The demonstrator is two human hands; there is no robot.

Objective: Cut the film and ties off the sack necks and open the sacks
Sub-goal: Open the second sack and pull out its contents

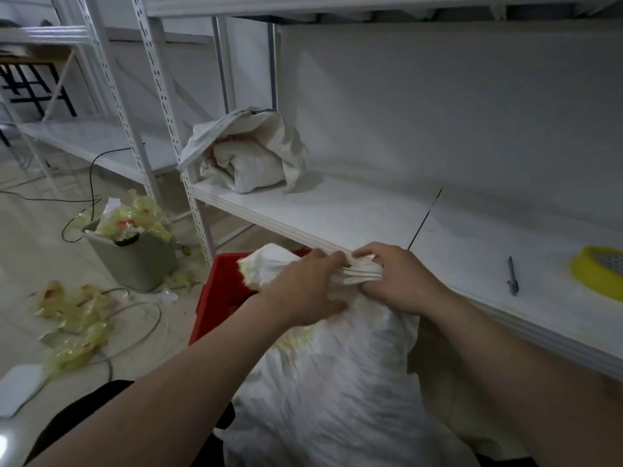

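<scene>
White shelving ahead; sack [337, 382] upright before me, against red crate [219, 288]. My left hand [303, 291] and right hand [397, 281] both clench its bunched neck [357, 273], fingers curled tight.

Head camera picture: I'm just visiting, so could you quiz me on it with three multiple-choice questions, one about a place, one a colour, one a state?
1. Where does the yellow tape roll lie?
A on the floor
B hung on the wall
C on the shelf board

2. What colour is the crate behind the front sack?
A red
B blue
C grey

3. How is the front sack's neck?
A spread wide open
B bunched into folds
C cut off

Answers:
1 C, it rests at the board's right end.
2 A, its wall shows red to the left of the sack.
3 B, tight pleats show in the neck.
</scene>
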